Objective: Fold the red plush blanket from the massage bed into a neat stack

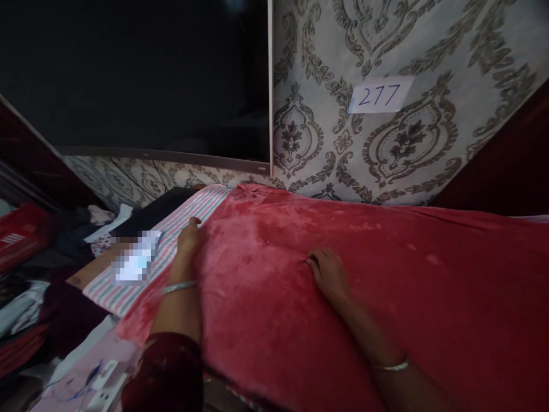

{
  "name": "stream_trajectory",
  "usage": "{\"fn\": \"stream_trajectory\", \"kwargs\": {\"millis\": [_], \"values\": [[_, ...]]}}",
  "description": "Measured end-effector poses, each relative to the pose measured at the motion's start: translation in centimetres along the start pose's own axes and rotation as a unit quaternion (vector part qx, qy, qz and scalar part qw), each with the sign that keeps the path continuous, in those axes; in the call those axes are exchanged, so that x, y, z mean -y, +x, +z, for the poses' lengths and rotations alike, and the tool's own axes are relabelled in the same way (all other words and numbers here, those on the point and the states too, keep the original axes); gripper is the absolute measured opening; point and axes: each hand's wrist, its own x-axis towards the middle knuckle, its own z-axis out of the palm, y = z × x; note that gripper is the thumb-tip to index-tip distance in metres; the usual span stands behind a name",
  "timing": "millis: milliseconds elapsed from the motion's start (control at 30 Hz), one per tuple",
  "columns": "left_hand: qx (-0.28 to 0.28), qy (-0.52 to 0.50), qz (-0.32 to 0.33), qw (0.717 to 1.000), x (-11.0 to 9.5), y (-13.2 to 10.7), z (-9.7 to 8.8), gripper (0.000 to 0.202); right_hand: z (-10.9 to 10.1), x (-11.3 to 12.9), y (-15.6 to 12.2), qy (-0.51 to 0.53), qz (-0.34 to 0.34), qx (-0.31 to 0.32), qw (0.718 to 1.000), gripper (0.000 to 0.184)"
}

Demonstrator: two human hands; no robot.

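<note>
A red plush blanket (pixel 257 297) spreads across the middle and right of the view, lightly creased. At its left side is my left hand (pixel 187 237), with the fingers curled round the blanket's edge and mostly hidden. My right hand (pixel 329 272) rests lower on the blanket toward the middle, thumb and fingers drawn together on the fabric where a small crease starts. Beneath the blanket, a striped cloth (pixel 189 214) in pink, grey and white shows at the left.
A large dark television screen (pixel 141 74) stands behind, against patterned wallpaper (pixel 300 137). A paper marked 277 (pixel 381 95) is stuck on that wall. On the left lie a blurred-out item (pixel 136 260), piled clothes and a red package (pixel 23 234). A white power strip (pixel 107 383) sits at lower left.
</note>
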Motion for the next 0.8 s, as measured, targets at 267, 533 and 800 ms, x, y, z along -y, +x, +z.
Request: {"fn": "stream_trajectory", "kwargs": {"millis": [267, 533, 800], "values": [[-0.006, -0.225, 0.067, 0.972, 0.5, -0.1, -0.3, 0.018, -0.1, 0.0, 0.0, 0.018, 0.001, -0.001, 1.000, 0.017], [0.037, -0.422, 0.104, 0.900, 0.9, -0.5, -0.9, 0.039, -0.1, -0.1, -0.1, 0.026, 0.007, -0.052, 0.998, 0.020], [0.055, -0.233, 0.183, 0.953, 2.0, 0.3, -1.1, 0.040, 0.0, -0.4, -0.1, 0.033, -0.004, -0.049, 0.998, 0.021]]}}
